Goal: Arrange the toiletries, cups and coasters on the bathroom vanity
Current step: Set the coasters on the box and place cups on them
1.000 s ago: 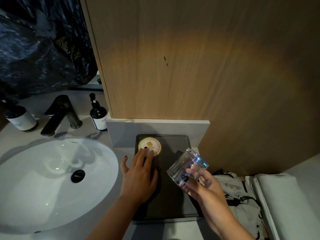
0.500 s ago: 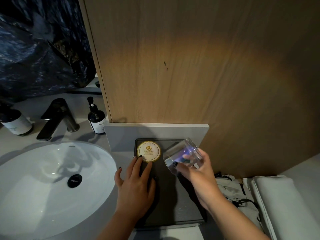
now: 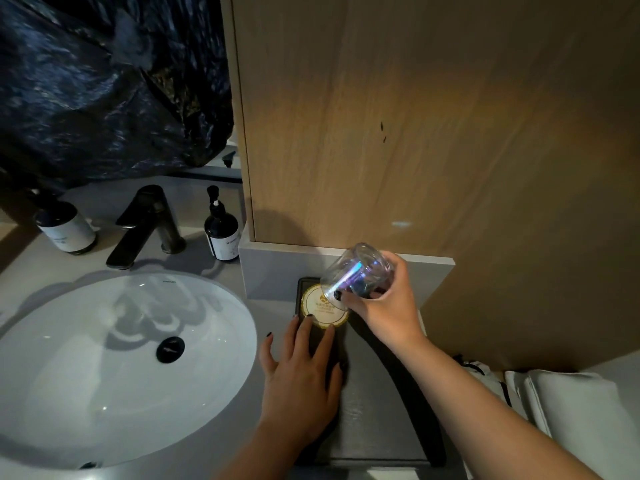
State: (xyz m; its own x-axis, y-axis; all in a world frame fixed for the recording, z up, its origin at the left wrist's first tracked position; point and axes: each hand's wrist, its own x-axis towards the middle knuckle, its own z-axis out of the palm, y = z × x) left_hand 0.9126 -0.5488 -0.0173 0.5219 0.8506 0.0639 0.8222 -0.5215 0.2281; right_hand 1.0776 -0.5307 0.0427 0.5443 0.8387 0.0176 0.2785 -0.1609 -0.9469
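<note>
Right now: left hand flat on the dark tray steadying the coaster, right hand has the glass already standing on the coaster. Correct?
One thing is off. The glass is not standing on the coaster: the head view shows the right hand holding it tilted in the air above the coaster's far edge. The rest holds: the left hand lies flat on the dark tray, fingertips at the coaster.
</note>
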